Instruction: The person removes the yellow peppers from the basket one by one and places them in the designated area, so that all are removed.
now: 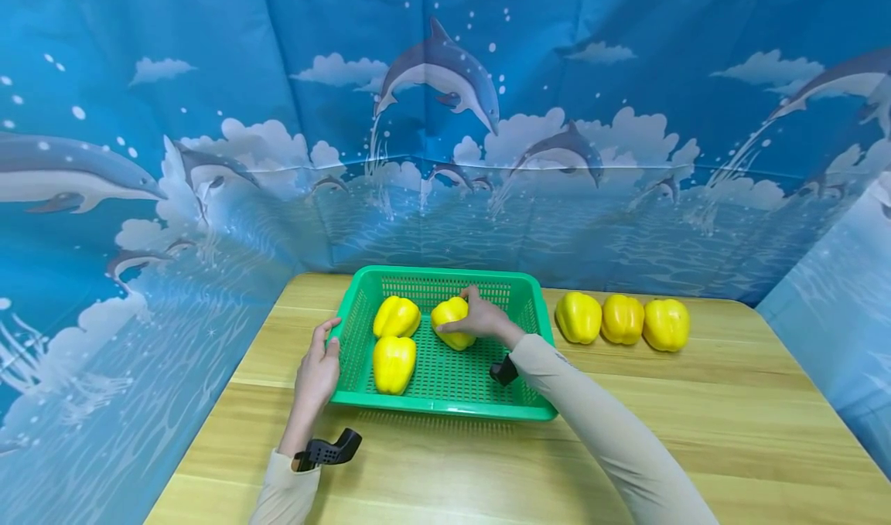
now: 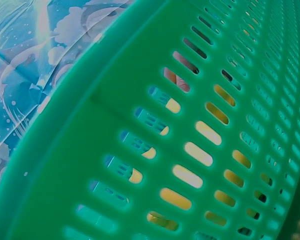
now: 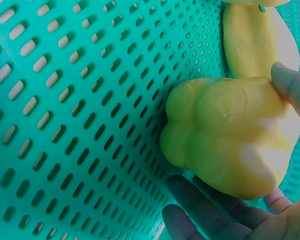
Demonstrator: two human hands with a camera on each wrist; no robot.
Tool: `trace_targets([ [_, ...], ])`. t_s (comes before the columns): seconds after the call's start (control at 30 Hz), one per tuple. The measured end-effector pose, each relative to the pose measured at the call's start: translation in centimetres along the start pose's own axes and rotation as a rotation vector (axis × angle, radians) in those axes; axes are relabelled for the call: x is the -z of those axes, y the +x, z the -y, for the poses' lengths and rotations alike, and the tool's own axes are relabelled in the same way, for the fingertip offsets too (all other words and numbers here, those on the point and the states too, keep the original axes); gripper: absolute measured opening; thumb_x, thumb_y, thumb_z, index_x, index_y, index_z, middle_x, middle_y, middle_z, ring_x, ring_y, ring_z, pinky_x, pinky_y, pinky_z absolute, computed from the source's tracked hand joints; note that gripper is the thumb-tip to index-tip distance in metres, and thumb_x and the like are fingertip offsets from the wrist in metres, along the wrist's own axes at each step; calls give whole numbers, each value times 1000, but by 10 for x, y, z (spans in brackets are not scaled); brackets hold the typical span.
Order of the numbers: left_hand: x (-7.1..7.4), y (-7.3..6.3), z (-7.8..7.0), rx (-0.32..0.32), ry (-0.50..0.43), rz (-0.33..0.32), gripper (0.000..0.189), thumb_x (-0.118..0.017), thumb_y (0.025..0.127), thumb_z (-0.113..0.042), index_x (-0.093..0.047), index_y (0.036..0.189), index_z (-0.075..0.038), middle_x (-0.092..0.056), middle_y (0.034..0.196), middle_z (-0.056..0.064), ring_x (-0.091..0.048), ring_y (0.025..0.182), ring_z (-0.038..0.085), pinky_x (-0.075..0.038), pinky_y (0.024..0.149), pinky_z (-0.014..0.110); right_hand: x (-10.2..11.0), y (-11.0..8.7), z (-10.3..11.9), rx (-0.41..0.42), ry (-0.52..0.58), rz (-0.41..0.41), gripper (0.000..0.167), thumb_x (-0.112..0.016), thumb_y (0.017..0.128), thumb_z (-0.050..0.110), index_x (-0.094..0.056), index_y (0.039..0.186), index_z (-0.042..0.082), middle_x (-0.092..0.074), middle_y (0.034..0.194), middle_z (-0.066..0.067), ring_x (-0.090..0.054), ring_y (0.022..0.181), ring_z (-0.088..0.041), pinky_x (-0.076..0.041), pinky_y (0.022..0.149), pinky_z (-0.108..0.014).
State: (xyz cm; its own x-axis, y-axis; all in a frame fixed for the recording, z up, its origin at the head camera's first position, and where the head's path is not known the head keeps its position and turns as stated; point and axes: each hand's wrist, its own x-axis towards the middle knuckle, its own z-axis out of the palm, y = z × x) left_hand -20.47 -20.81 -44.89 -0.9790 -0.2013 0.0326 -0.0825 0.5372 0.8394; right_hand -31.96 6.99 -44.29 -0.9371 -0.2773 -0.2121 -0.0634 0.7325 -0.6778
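Note:
A green slotted plastic basket (image 1: 431,406) holds several yellow bell peppers. My right hand (image 1: 483,320) reaches inside and grips one bell pepper (image 1: 451,332), right of the other two. In the right wrist view, the thumb lies on one side of this bell pepper (image 3: 230,135), with the fingers (image 3: 210,210) around the opposite side. At the left rim, my left hand (image 1: 318,370) holds the basket, fingers and thumb at its edge. The left wrist view shows the basket's slotted wall (image 2: 140,65), with yellow showing through; the left hand is out of that view.
Two more bell peppers, one farther back (image 1: 397,317) and one nearer (image 1: 394,364), lie along the basket's left side. Three others (image 1: 623,319) stand in a row on the wooden table (image 1: 626,378), right of the basket. A dolphin-printed curtain (image 1: 445,223) hangs behind.

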Motion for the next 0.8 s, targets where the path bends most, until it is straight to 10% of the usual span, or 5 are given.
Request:
trace_targets([
  [0.8, -1, 1, 0, -8, 8, -3, 40, -31, 105, -23, -33, 145, -22, -37, 60, 5, -27, 44, 16, -27, 44, 31, -5, -2, 3, -46, 151, 70, 80, -79, 75, 40, -25, 123, 5, -50, 102, -17, -54, 91, -28, -45, 80, -41],
])
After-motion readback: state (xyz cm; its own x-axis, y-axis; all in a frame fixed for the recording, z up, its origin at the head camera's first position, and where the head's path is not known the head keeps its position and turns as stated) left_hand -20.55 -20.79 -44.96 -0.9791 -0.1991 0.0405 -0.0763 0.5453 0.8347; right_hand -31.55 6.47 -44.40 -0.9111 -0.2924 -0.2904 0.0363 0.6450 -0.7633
